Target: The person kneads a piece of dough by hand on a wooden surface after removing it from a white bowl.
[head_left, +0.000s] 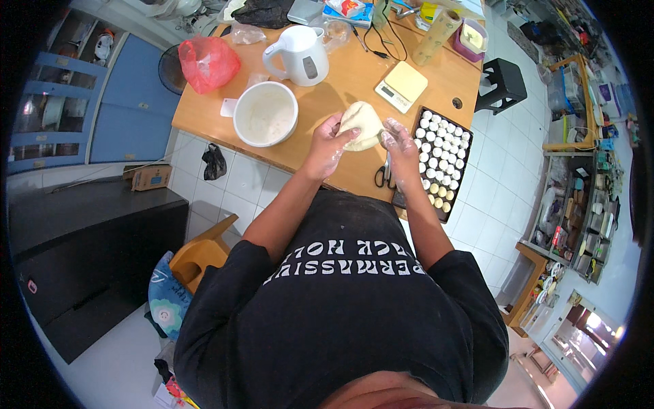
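A pale lump of dough (363,125) hangs between my hands above the wooden table (334,178). My left hand (330,146) grips its left side, thumb laid over the front. On the other side, my right hand (400,146) pinches the dough's right edge; flour whitens its fingers. Left of the dough stands a white bowl (266,114) with floury residue inside. Scissors (385,173) lie beside my right wrist, their blades partly hidden. To the right, a dark tray (443,162) holds rows of small round pieces, most white and several yellowish at the near end.
Behind the dough are a white electric kettle (302,57) and a pale yellow kitchen scale (401,86). A red plastic bag (208,64) sits at the table's left. At the back right are a rolled cylinder (437,37) and a purple tub (470,39). A black stool (503,83) stands beyond.
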